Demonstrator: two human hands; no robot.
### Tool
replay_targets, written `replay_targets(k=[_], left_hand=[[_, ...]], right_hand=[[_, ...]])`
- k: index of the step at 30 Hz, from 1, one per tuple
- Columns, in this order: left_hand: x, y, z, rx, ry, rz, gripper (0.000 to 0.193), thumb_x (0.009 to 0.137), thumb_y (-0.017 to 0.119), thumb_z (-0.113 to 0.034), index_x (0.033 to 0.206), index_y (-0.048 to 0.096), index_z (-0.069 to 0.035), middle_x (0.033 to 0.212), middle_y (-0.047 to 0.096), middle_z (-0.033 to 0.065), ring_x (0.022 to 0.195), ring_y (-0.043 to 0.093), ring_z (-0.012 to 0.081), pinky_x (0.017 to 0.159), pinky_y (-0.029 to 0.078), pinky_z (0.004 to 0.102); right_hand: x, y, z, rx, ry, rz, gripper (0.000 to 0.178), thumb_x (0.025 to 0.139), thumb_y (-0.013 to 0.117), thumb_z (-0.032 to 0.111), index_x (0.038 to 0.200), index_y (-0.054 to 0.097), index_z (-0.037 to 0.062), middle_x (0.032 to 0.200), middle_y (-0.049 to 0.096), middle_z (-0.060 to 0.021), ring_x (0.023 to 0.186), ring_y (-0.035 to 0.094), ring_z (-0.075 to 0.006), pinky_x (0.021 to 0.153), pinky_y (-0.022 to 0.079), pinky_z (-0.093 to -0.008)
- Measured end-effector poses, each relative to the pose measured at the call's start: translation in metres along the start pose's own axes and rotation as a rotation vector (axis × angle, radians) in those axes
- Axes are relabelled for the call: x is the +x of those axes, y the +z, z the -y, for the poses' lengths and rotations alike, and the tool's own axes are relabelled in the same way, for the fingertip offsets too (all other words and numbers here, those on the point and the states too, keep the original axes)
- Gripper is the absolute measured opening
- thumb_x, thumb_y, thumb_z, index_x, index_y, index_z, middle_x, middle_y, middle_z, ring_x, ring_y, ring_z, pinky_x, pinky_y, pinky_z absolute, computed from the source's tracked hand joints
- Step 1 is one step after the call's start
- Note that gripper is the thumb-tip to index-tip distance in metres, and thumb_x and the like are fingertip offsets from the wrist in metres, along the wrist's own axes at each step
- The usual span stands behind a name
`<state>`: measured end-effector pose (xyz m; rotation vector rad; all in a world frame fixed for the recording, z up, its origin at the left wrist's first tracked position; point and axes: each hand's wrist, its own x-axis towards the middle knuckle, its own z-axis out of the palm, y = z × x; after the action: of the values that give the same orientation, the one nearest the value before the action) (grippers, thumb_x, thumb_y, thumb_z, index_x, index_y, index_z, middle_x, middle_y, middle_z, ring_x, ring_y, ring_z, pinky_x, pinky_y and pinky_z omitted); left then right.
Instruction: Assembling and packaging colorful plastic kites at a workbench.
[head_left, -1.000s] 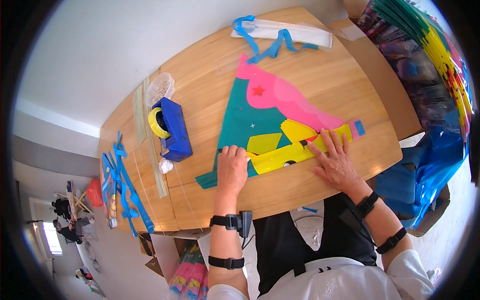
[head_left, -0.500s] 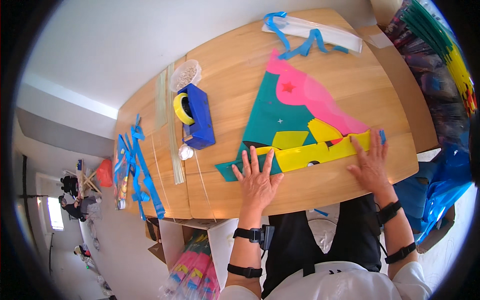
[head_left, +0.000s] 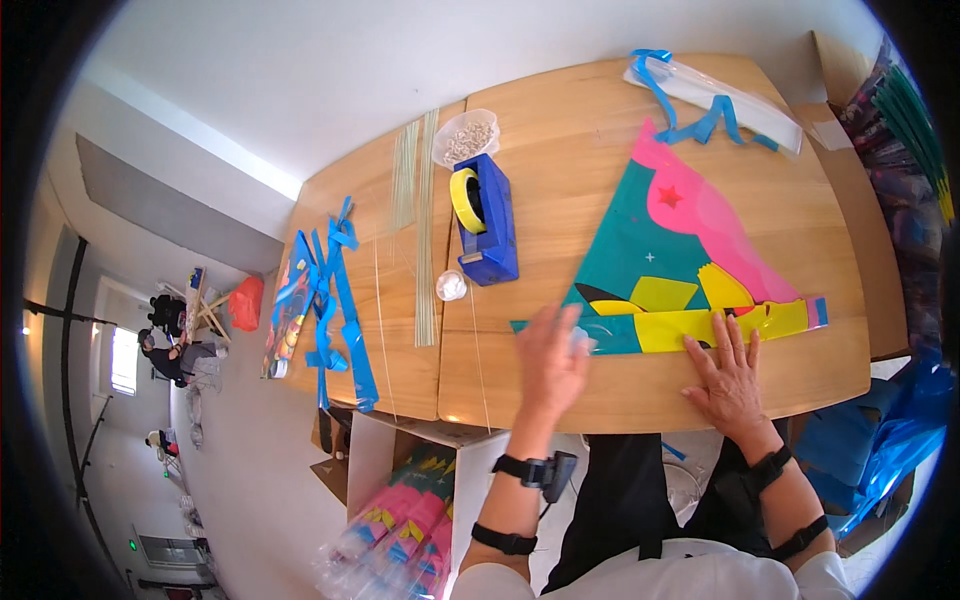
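Colourful kite sheet (head_left: 680, 250) lies flat on the wooden table (head_left: 600, 390), centre-right of frame: teal triangle, pink upper edge with a red star, yellow patches along the bottom edge. Right hand (head_left: 728, 372) lower right of centre, palm down, fingers spread and flat, fingertips pressing the yellow bottom strip of the kite; grips nothing. Left hand (head_left: 550, 362) lower centre, blurred, fingers open and loosely spread, over the kite's lower left tip; cannot tell if it touches the sheet, holds nothing visible. Both wrists wear black bands.

Blue tape dispenser (head_left: 487, 220) with a yellow tape roll sits upper centre, left of the kite and apart from it. Clear cup of small metal bits (head_left: 466, 137) just above the dispenser. Small white roll (head_left: 451, 286) just lower left of the dispenser. Thin pale sticks (head_left: 418, 220) lie in a bundle left of the dispenser. Blue ribbon strips (head_left: 335, 300) pile at the table's left edge. Blue ribbon on a clear bag (head_left: 715, 95) at top right, above the kite. Packaged kites (head_left: 400, 530) stacked below the table, lower left.
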<state>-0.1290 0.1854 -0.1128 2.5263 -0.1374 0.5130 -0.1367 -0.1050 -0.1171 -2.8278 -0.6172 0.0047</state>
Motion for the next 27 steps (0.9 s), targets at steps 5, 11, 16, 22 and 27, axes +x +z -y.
replay_targets(k=[5,11,16,22,27], left_hand=[[0.010,-0.077,0.163,0.048,-0.471,-0.515,0.006,0.082,0.065,-0.001,0.087,0.062,-0.001,0.084,0.063,0.0147,0.080,0.062,0.0310,0.075,0.050,0.0400],[0.018,-0.106,0.238,0.412,-0.795,-0.182,0.023,0.076,0.074,-0.021,0.082,0.066,0.000,0.086,0.068,0.0192,0.083,0.066,0.0373,0.073,0.051,0.0456],[0.026,-0.103,0.239,0.460,-0.759,-0.156,0.023,0.078,0.072,-0.023,0.074,0.066,-0.001,0.081,0.068,0.0214,0.079,0.066,0.0403,0.070,0.052,0.0478],[0.023,-0.107,0.243,0.475,-0.703,-0.218,0.015,0.083,0.063,-0.012,0.077,0.061,0.002,0.079,0.066,0.0243,0.080,0.065,0.0439,0.070,0.050,0.0516],[0.025,-0.108,0.236,0.462,-0.635,-0.242,0.012,0.088,0.052,-0.008,0.089,0.058,0.002,0.078,0.064,0.0274,0.080,0.063,0.0473,0.070,0.049,0.0530]], right_hand=[[0.001,-0.003,0.007,-0.022,-0.008,-0.008,0.065,0.085,0.062,0.051,0.143,0.047,0.0246,0.159,0.020,-0.0193,0.148,0.014,-0.0378,0.118,-0.001,-0.0595],[0.003,-0.001,0.007,-0.051,0.016,0.028,0.063,0.088,0.055,0.057,0.142,0.048,0.0241,0.159,0.021,-0.0193,0.148,0.015,-0.0376,0.118,-0.002,-0.0592],[0.002,-0.001,0.004,-0.078,0.023,0.026,0.064,0.089,0.051,0.060,0.142,0.048,0.0245,0.159,0.022,-0.0190,0.148,0.015,-0.0376,0.119,-0.002,-0.0590],[0.003,-0.001,0.006,-0.051,0.033,0.029,0.063,0.088,0.054,0.058,0.142,0.049,0.0260,0.159,0.021,-0.0188,0.148,0.015,-0.0372,0.119,-0.002,-0.0587],[0.002,-0.003,0.006,-0.016,0.026,0.034,0.064,0.087,0.056,0.057,0.142,0.049,0.0258,0.159,0.021,-0.0188,0.149,0.015,-0.0372,0.118,-0.001,-0.0592]])
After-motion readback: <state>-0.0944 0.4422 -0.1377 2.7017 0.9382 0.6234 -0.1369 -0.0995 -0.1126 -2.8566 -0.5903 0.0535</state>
